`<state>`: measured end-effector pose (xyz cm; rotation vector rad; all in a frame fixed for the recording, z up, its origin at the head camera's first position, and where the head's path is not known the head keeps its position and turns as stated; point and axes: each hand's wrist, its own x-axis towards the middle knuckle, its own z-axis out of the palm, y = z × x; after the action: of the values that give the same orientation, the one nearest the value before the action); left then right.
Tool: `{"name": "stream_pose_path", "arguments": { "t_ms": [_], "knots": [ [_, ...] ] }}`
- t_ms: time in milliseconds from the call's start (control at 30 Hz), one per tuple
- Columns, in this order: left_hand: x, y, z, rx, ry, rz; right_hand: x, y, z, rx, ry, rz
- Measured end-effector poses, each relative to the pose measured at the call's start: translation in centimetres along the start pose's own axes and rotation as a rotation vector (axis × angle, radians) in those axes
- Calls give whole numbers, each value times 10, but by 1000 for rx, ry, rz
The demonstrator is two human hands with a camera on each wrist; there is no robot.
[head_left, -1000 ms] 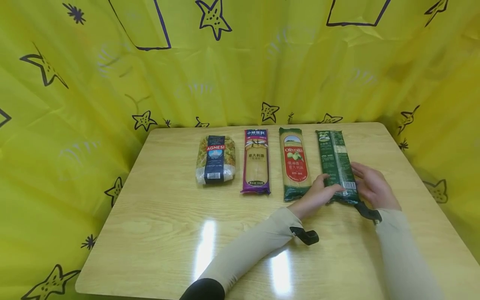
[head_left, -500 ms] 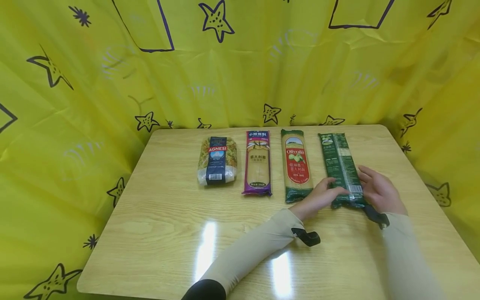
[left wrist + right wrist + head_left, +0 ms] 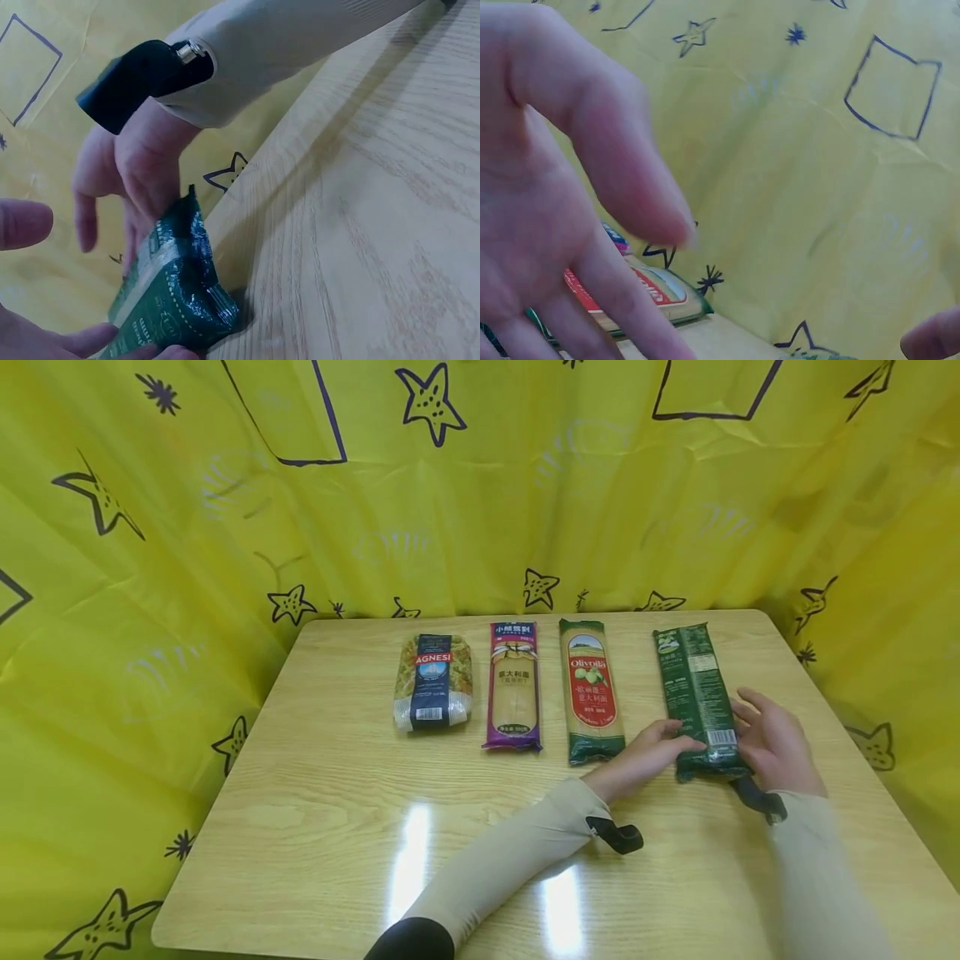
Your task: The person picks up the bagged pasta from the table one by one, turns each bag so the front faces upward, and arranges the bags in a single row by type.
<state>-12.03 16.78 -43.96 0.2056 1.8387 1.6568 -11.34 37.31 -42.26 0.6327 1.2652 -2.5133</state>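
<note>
A dark green packet [image 3: 697, 702] lies rightmost in a row of pasta packets, its printed back with a barcode facing up. At its lower left edge is my left hand [image 3: 645, 756], the fingertips overlapping the packet. My right hand [image 3: 776, 743] stands along the lower right edge with fingers extended and palm towards the packet. In the left wrist view the crimped end of the green packet [image 3: 161, 307] shows, with left fingers [image 3: 90, 337] against it and the right hand [image 3: 139, 172] behind it. A palm with loosely spread fingers fills the left of the right wrist view.
Left of the green packet lie an Olivoila spaghetti packet [image 3: 591, 693] with a red label, a purple-edged pasta packet [image 3: 513, 689] and an Agnesi pasta bag [image 3: 432, 683]. All are on a wooden table [image 3: 315, 827]. A yellow curtain [image 3: 480, 518] hangs behind.
The green packet has shifted to the right, away from the Olivoila packet. Both hands have moved right along with it. The other packets stay in place.
</note>
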Motion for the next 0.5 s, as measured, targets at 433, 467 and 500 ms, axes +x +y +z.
{"name": "stream_pose_path", "arguments": {
  "t_ms": [433,467,500],
  "knots": [
    [2,1,-4,-24,35,-19,0,6,40,-418,15,-174],
    [2,0,-4,-36,28,-17,0,7,41,-432,9,-180],
    [2,0,-4,-47,25,-14,0,8,42,-438,4,-185]
  ]
}}
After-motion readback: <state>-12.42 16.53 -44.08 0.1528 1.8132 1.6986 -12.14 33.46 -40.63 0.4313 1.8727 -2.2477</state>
